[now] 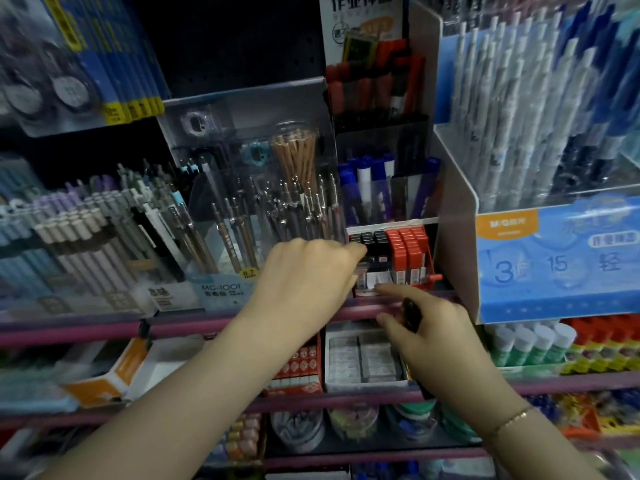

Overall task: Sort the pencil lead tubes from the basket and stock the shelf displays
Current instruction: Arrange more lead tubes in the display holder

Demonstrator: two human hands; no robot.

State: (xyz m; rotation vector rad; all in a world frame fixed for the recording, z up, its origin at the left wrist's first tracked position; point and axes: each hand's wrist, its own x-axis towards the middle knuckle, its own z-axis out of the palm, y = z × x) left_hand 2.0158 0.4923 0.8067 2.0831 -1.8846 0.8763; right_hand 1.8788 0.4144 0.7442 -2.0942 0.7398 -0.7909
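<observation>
1. Red and black plastic pencil lead tubes (398,258), flat-sided with square caps, stand packed upright in a small red display tray (431,271) on the upper shelf, between the clear acrylic pen holder (249,188) on the left and the glossy blue card display box (557,265) on the right.
2. Pinched in the left hand (304,271) is a small clear tube at the tray's near-left corner, fingertips closed on it.
3. Curled around a dark slim object (412,315), the right hand (440,337) points its index finger at the tray's front edge; whether that object is a lead tube or a pen I cannot tell.
4. Risk: the rows look tightly packed, so forcing a tube in could tip neighbours forward over the low front lip.
5. Risk: smooth hard plastic may slip from a fingertip pinch and fall behind the pink shelf rail (207,323).
6. Risk: colours could get mixed if the tube lands in the wrong row.
7. No basket is in view.
</observation>
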